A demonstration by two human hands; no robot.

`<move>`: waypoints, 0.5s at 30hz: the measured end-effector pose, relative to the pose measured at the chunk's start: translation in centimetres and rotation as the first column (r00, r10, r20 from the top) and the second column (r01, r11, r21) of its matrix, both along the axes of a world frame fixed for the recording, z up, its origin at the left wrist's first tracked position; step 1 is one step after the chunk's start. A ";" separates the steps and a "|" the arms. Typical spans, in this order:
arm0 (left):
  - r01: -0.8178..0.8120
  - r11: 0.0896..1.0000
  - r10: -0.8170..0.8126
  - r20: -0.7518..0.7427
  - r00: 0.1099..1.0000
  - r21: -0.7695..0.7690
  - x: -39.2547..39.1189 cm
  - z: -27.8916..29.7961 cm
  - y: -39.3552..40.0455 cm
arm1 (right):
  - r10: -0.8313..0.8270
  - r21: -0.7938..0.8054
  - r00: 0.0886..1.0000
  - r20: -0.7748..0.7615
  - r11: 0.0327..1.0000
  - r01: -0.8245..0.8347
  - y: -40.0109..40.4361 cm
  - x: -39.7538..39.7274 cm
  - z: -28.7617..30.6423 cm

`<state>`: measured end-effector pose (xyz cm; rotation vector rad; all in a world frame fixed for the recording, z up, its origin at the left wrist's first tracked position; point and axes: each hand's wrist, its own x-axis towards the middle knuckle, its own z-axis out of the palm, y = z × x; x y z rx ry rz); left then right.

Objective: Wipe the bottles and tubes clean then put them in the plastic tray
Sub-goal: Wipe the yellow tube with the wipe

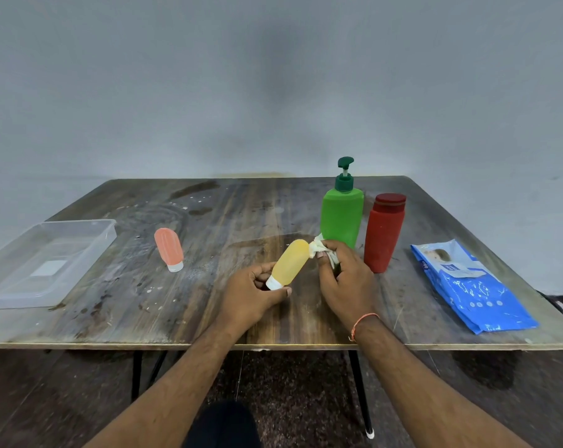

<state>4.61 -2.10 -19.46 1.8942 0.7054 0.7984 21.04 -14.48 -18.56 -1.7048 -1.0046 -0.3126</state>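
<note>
Right now L hand pinches yellow tube at its white cap, fingers curled round it, mid-table. Tube matte, tilted toward 1 o'clock. R hand clamps white wipe on tube's far end. Tray at 9 o'clock.

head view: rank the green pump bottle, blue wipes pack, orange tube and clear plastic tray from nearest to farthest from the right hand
From the right hand:
1. Green pump bottle, just behind it.
2. Blue wipes pack, to its right.
3. Orange tube, standing cap-down to the left.
4. Clear plastic tray, at the far left edge.
</note>
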 end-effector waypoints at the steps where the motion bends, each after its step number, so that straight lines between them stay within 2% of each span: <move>1: 0.010 1.000 -0.010 -0.006 1.000 0.013 0.0 0.0 -0.1 | 0.003 0.009 1.000 0.002 1.000 -0.003 0.0 0.0 -0.1; 5: 0.020 0.999 -0.020 -0.016 1.000 0.042 0.0 0.3 -0.4 | 0.027 -0.001 0.998 0.058 1.000 -0.027 0.0 0.0 -0.3; 10: -0.021 0.995 0.025 -0.040 0.999 0.102 0.0 -0.1 0.1 | 0.019 -0.122 0.957 0.289 0.992 0.017 0.6 0.0 -1.0; 15: -0.050 0.988 0.060 -0.066 0.996 0.147 -0.1 -0.2 0.2 | 0.229 -0.220 0.898 0.375 0.963 -0.154 0.6 -0.5 -1.7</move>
